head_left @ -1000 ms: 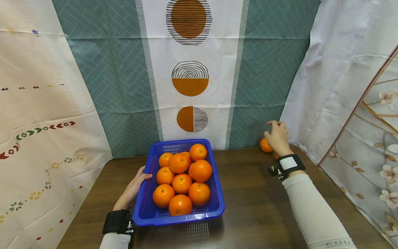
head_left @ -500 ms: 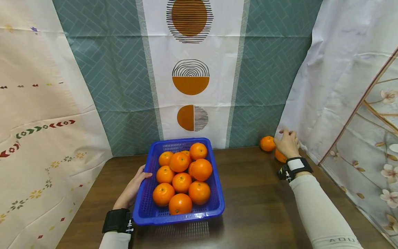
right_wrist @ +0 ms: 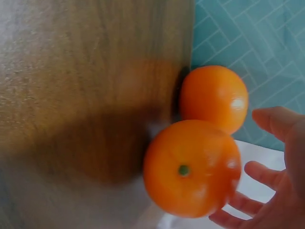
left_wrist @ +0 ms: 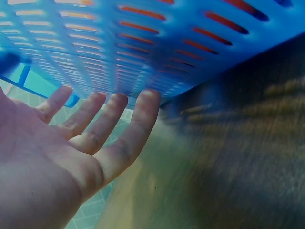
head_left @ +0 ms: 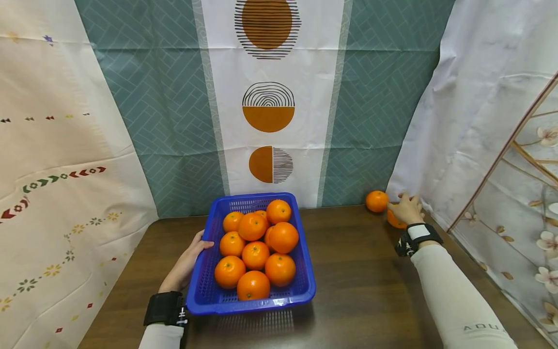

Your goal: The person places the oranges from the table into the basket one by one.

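Note:
A blue perforated plastic basket [head_left: 311,271] holds several oranges [head_left: 255,256] on the brown table. At its left side is my left hand [head_left: 185,264], thumb lying over the rim and fingers on the outer wall. In the left wrist view, the fingertips [left_wrist: 148,98] meet the slotted wall; the thumb is not identifiable there. Far right, my right hand [head_left: 407,211] reaches over one orange [right_wrist: 190,169], with spread, slightly bent fingers at its side. The thumb [right_wrist: 274,119] stays apart from that orange. A second orange [head_left: 377,201] sits against it, nearer the back cloth.
A green and white patterned cloth [head_left: 174,121] hangs along the table's back edge. Pale cloths [head_left: 475,121] drape the right side, and a cream cloth [head_left: 65,194] covers the left. Brown tabletop [head_left: 348,271] lies between the basket and the right arm.
My right hand has moved right and lowered from above the two oranges onto the right one, uncovering the left orange. My left hand and the basket keep their places.

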Demonstrator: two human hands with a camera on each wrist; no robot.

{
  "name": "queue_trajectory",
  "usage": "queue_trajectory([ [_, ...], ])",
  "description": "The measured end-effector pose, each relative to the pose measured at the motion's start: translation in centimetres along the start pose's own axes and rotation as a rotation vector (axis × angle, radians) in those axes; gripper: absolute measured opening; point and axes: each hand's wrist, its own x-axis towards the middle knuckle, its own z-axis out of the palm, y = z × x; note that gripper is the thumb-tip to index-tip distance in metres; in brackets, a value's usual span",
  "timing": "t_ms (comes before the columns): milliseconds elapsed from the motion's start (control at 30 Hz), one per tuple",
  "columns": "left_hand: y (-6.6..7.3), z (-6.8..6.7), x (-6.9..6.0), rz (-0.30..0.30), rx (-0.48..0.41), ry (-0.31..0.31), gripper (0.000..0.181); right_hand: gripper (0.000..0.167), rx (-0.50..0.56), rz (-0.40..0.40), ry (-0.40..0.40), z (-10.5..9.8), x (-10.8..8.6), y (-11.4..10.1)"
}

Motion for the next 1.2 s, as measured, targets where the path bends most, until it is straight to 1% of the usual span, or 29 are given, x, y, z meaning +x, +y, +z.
queue_trajectory([
  [233, -0.2, 0.1, -0.1, -0.021, 0.005, 0.007, 0.058, 0.076, -0.015, 0.027, -0.026, 1.2, 0.2, 1.5],
  [333, -0.1, 0.1, -0.1, -0.021, 0.009, 0.008, 0.058, 0.076, -0.019, 0.024, -0.013, 1.9, 0.3, 2.3],
  [400, -0.1, 0.1, -0.1, -0.020, 0.008, 0.010, 0.058, 0.076, -0.022, 0.002, 0.006, 2.2, 0.3, 2.6],
  [533, 0.1, 0.0, -0.1, -0.014, 0.005, 0.014, 0.057, 0.073, -0.026, -0.035, 0.047, 2.7, 0.5, 2.6],
  [667, 0.2, -0.1, -0.1, -0.009, 0.006, 0.010, 0.058, 0.071, -0.031, -0.034, 0.071, 3.1, 0.6, 2.4],
  [867, 0.3, -0.1, -0.1, 0.004, 0.007, -0.005, 0.059, 0.071, -0.035, -0.056, 0.087, 3.4, 0.4, 2.5],
  [1200, 0.2, -0.1, -0.1, 0.001, 0.008, -0.012, 0.060, 0.071, -0.015, -0.070, 0.111, 4.1, 0.6, 3.6],
])
